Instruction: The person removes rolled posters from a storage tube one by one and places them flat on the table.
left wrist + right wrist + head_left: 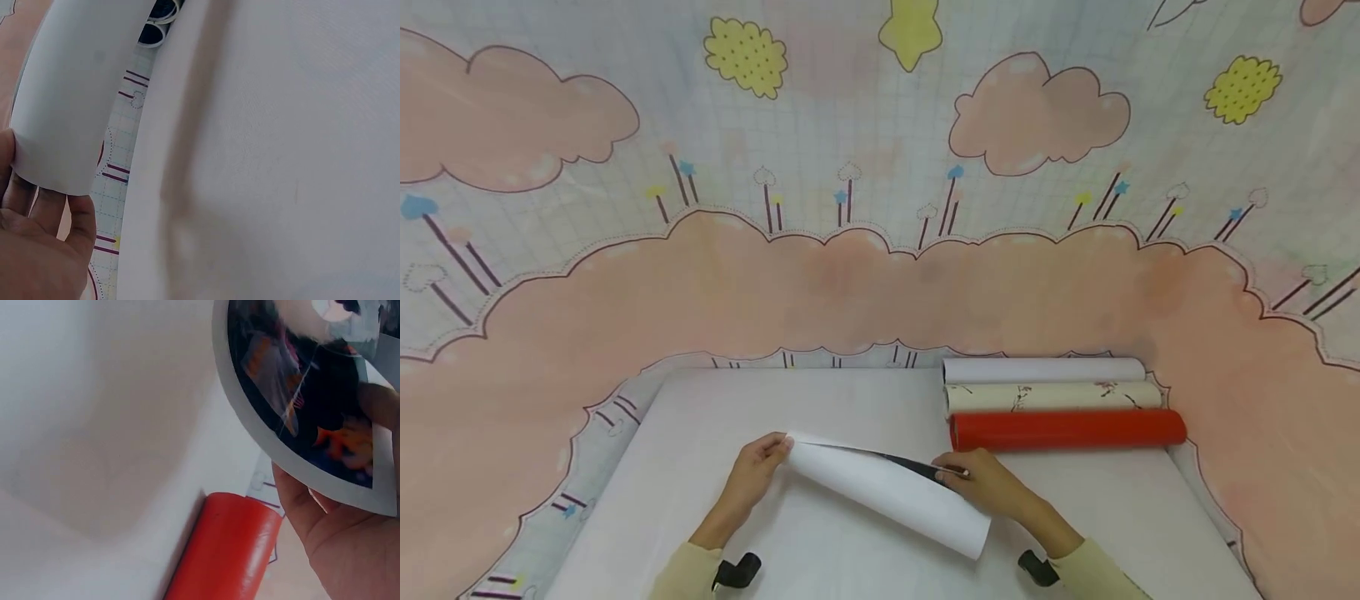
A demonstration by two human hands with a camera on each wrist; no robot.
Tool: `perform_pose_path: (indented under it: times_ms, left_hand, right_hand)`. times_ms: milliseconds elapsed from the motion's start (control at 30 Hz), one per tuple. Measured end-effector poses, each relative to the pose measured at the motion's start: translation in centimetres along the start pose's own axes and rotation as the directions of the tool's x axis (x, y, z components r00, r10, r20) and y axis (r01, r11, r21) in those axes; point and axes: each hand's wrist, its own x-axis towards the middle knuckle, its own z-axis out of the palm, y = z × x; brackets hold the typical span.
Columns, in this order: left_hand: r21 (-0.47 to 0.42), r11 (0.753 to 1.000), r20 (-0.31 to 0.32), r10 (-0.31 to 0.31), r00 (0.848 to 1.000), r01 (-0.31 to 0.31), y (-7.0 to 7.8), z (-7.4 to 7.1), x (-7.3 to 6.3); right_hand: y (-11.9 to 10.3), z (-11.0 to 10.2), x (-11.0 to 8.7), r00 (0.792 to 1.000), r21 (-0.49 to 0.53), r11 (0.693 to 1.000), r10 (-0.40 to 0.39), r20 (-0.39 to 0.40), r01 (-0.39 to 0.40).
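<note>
A loosely curled poster (887, 498) is held above the white tabletop, its plain white back facing outward. My left hand (754, 473) pinches its far left end; in the left wrist view the thumb and fingers of that hand (47, 231) are at the sheet's end edge. At the other end my right hand (988, 485) grips the sheet's upper edge, thumb on the inner side. In the right wrist view the inside of the poster (337, 406) shows a dark glossy picture with orange shapes and a white border. Fingers of the right hand (337, 544) support it from outside.
Three rolls lie side by side at the table's back right: a white roll (1045, 370), a cream patterned roll (1052, 397) and a red roll (1067, 430). The white tabletop (715, 417) meets a cloud-patterned cloth (850, 283) behind. A black device is on each wrist.
</note>
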Motion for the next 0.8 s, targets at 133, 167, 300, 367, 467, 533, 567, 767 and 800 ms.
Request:
perform_pose_path:
  times_ms: [133, 167, 300, 367, 467, 533, 567, 767, 800]
  left_hand:
    - [0.022, 1.0, 0.007, -0.012, 1.0, 0.012, 0.4, 0.1, 0.4]
    - [0.029, 0.999, 0.007, -0.02, 1.0, 0.02, 0.4, 0.1, 0.4]
    - [0.038, 0.999, -0.001, -0.017, 1.0, 0.017, 0.5, 0.2, 0.5]
    - [0.041, 0.999, -0.006, -0.006, 1.0, 0.006, 0.5, 0.3, 0.5]
    - [0.043, 0.999, -0.009, -0.006, 1.0, 0.006, 0.4, 0.3, 0.6]
    - [0.053, 0.999, -0.007, -0.007, 1.0, 0.008, 0.3, 0.3, 0.7]
    - [0.051, 0.999, -0.003, -0.008, 1.0, 0.008, 0.3, 0.3, 0.7]
    - [-0.02, 0.999, -0.006, -0.029, 1.0, 0.029, 0.1, 0.6, 0.9]
    - [-0.031, 0.999, -0.003, -0.031, 1.0, 0.031, 0.1, 0.7, 0.9]
  right_hand:
    - [0.2, -0.2, 0.4, 1.0, 0.033, 0.999, -0.023, -0.014, 0.024]
    - [0.2, -0.1, 0.5, 1.0, 0.036, 0.999, -0.025, -0.016, 0.026]
    - [0.4, 0.2, 0.6, 0.998, 0.03, 0.999, -0.03, -0.049, 0.032]
    - [0.3, 0.4, 0.5, 0.996, 0.02, 0.999, -0.032, -0.077, 0.034]
    - [0.4, 0.8, 0.2, 0.992, 0.005, 0.999, -0.034, -0.121, 0.034]
    - [0.5, 1.1, 0.0, 0.988, -0.016, 0.999, -0.034, -0.151, 0.032]
    - [0.6, 1.2, -0.1, 0.986, -0.021, 0.999, -0.031, -0.164, 0.028]
    - [0.9, 1.8, -0.3, 0.974, -0.026, 0.999, -0.039, -0.222, 0.034]
    - [0.9, 1.9, -0.3, 0.973, -0.019, 0.999, -0.036, -0.229, 0.032]
